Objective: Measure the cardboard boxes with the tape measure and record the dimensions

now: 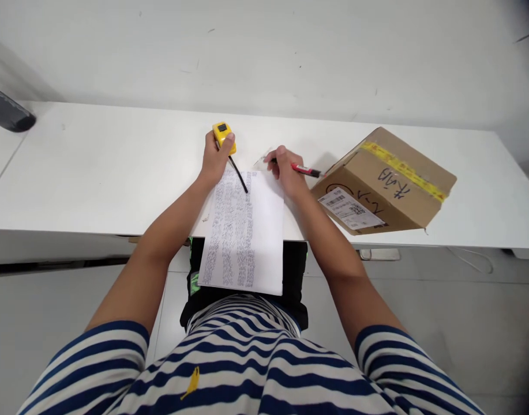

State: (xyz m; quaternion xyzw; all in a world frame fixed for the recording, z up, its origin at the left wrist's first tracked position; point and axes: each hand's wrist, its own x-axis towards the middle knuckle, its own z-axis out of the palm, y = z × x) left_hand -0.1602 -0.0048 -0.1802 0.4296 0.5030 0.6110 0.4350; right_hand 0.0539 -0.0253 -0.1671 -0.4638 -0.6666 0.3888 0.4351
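Observation:
My left hand (216,156) is closed around a yellow tape measure (222,134), thumb on its side. A black strap (239,174) hangs from it across the paper. In my right hand (287,169) is a red and black pen (306,170), its rear end pointing right toward a cardboard box. Beneath both hands lies a sheet of paper (266,242) with columns of dense handwriting on its left part. Its lower portion overhangs the table's front edge. A small clear piece (261,159), too indistinct to name, shows beside the right fingers.
A taped cardboard box (420,199) with a shipping label stands tilted at the right of the white table (117,173). At the far left a dark rounded object (8,109) juts in. A wall rises behind the table. On the floor lies a white cable (476,265).

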